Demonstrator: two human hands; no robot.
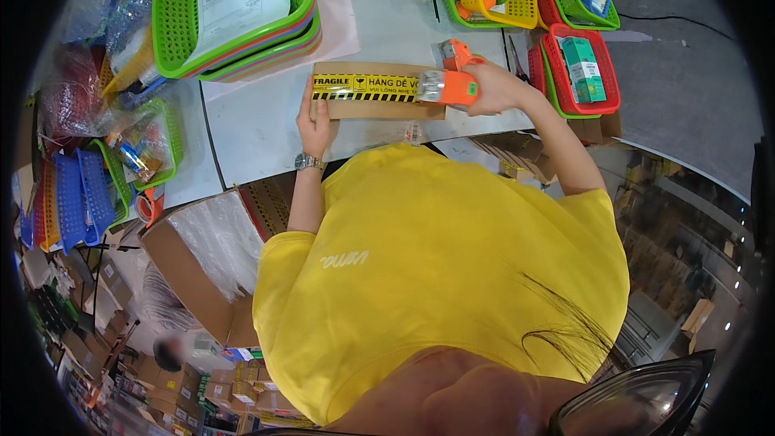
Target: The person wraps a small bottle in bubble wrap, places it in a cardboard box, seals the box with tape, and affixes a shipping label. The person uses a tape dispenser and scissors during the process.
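A long, narrow cardboard box lies on the white worktable in front of me. Yellow-and-black printed packing tape runs along its top from the left end. My left hand grips that left end, its fingers at the edge and thumb over the near side. In my right hand is an orange handheld tape dispenser, whose metal front meets the tape near the box's right end. The dispenser's handle is mostly covered by my fingers.
Stacked green baskets holding a printed sheet stand at the back left. A red basket with a teal carton is at right, near scissors. An open carton with bubble wrap lies below left. A person is behind.
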